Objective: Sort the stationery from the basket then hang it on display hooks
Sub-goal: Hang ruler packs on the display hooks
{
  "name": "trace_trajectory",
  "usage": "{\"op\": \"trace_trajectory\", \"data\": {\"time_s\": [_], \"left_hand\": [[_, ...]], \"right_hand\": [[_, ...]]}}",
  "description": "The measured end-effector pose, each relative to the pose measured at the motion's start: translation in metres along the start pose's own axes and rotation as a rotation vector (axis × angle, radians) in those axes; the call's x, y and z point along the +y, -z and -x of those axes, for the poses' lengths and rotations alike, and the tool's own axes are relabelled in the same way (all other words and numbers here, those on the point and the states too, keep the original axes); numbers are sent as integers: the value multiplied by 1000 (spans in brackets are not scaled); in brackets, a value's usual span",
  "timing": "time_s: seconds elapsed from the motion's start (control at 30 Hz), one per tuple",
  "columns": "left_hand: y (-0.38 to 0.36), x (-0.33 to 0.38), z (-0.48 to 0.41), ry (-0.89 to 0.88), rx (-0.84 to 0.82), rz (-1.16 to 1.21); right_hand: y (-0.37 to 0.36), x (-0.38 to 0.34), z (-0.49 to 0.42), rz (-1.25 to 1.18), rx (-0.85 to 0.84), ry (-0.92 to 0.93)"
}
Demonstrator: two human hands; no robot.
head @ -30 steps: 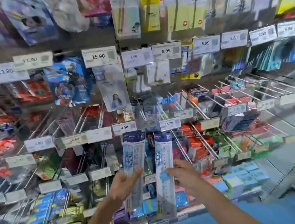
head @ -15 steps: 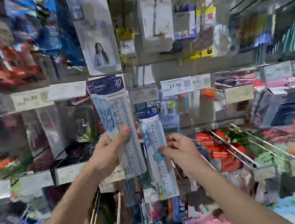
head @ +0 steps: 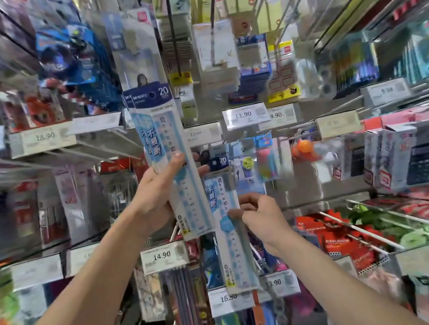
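Note:
My left hand (head: 159, 189) grips a small stack of packaged 20 cm rulers (head: 162, 142), light blue with a dark blue header card, held upright and raised in front of the display wall. My right hand (head: 259, 212) pinches another ruler pack of the same kind (head: 230, 242) at its middle, lower and to the right of the first. That pack's dark header (head: 217, 163) sits just behind my left fingertips. Bare metal display hooks (head: 106, 147) jut out to the left of the raised rulers. The basket is out of sight.
Packed stationery hangs all around on hooks with white price tags (head: 245, 115). Calculator boxes (head: 411, 156) hang at the right, red packs (head: 342, 238) lie on lower right hooks, and pencil packs (head: 186, 301) hang below my hands. The view is blurred at the edges.
Both hands have risen with their ruler packs, the left one higher. My view has tilted up and closer to the upper hooks.

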State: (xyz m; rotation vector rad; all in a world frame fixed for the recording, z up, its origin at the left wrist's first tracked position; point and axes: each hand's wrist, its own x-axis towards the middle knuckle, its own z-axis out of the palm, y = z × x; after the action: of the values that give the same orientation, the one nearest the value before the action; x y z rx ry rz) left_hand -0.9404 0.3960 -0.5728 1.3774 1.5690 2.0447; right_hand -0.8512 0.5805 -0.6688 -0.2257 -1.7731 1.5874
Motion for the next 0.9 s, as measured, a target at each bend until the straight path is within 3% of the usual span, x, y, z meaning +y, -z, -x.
{"op": "trace_trajectory", "data": {"time_s": [0.53, 0.9], "left_hand": [[5, 6, 1, -59, 12, -61], [3, -1, -2, -51, 8, -93]], "right_hand": [[-23, -32, -33, -52, 68, 28], [-33, -28, -70, 176, 155, -118]]}}
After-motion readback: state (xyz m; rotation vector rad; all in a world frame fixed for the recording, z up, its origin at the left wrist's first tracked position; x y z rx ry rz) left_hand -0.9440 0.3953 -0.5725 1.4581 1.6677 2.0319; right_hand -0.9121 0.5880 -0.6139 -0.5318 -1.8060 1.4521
